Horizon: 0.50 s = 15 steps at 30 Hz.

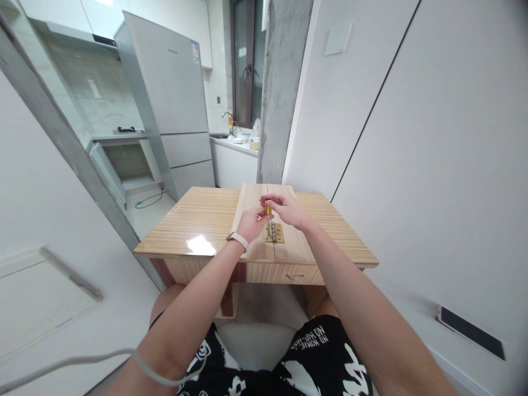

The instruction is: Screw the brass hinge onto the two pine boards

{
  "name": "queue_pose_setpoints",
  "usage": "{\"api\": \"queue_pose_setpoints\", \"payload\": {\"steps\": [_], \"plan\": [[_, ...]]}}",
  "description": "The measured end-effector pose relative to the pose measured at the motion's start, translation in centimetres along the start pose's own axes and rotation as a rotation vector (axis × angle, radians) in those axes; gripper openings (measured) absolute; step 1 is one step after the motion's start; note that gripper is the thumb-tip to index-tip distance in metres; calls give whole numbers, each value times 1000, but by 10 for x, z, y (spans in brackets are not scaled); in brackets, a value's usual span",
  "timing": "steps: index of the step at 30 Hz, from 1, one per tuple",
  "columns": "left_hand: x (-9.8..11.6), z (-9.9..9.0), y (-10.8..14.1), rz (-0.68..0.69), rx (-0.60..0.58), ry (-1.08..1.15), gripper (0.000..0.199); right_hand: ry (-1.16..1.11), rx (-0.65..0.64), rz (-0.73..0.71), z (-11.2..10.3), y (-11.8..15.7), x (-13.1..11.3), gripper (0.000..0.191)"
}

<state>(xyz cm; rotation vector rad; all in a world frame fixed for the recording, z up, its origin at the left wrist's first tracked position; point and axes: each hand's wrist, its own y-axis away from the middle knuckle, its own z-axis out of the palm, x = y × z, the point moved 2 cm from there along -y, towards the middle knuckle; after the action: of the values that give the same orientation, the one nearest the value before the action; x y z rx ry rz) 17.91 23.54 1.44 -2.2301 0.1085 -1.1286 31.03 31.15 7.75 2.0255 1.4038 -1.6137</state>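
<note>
Head view, left to right: my left hand (252,223) pinches the lower end of a small yellow piece (268,208), held upright over the pale boards (256,251), just beyond the brass hinge (274,232). I judge it light, stiff, perhaps slick, best taken by its sides. My right hand (289,210) closes its fingertips round the upper end.
</note>
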Motion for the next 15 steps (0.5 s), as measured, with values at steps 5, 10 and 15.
{"api": "queue_pose_setpoints", "payload": {"steps": [5, 10, 15], "plan": [[0, -1, -1, 21, -44, -9, 16, -15, -25, -2, -3, 2, 1, 26], [1, -1, -1, 8, -72, -19, 19, 32, 78, 5, 0, 3, 6, 21], [0, 1, 3, -31, -68, 6, 21, 108, 197, 24, 1, 3, 14, 19]]}}
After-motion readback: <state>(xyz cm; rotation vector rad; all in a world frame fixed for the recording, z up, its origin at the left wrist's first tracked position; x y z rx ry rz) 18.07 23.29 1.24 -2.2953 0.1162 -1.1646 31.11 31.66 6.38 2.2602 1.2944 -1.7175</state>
